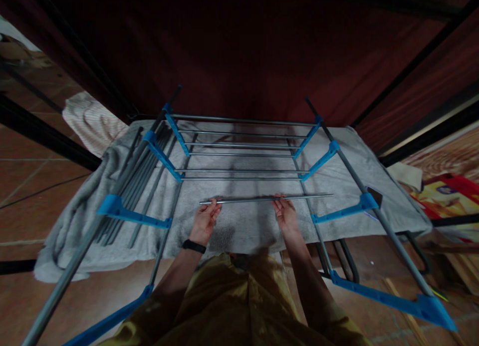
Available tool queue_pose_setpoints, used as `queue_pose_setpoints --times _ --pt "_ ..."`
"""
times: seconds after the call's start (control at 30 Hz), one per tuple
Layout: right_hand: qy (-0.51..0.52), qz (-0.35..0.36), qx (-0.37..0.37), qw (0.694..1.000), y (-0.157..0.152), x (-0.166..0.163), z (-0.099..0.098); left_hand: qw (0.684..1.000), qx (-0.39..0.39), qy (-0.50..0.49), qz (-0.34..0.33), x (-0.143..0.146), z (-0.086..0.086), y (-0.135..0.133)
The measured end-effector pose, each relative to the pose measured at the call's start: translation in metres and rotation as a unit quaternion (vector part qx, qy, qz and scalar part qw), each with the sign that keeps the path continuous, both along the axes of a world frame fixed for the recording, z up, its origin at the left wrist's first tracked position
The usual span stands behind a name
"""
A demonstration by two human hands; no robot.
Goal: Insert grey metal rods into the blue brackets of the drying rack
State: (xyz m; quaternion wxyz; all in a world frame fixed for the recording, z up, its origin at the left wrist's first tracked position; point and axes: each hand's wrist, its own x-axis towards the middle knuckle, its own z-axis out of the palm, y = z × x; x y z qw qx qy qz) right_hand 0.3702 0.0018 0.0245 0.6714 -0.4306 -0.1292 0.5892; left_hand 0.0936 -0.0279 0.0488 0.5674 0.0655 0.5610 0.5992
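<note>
Holding one thin metal rod (247, 200) roughly level over the grey blanket (239, 228), on the near side of the fitted crossbars (239, 120). Pinched in left hand (205, 217) close to left end, in right hand (286, 215) just right of middle; nearly closed with both, gripping nothing else. Looks light, stiff, likely slick, hardly fragile; best taken near both ends to stop tipping. Count: one rod held, six crossbars, eight blue brackets (320, 161) (four left, four right). Can't count loose tubes (140, 186) at left, too overlapped.
</note>
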Motion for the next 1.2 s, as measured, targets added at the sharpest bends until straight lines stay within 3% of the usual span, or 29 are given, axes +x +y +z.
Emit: queue_pose_setpoints --times 0.2,0.73,1.2 --pt "0.019 0.012 0.012 1.000 -0.003 -0.011 0.000 0.999 0.033 -0.037 -0.006 0.006 0.005 0.000" --pt "0.051 0.066 0.010 0.996 -0.004 -0.046 0.014 0.992 0.118 0.022 -0.046 0.026 0.039 0.005" --pt "0.096 -0.012 -0.009 0.995 -0.001 -0.004 0.012 0.973 0.177 0.148 -0.014 0.001 0.077 0.014"
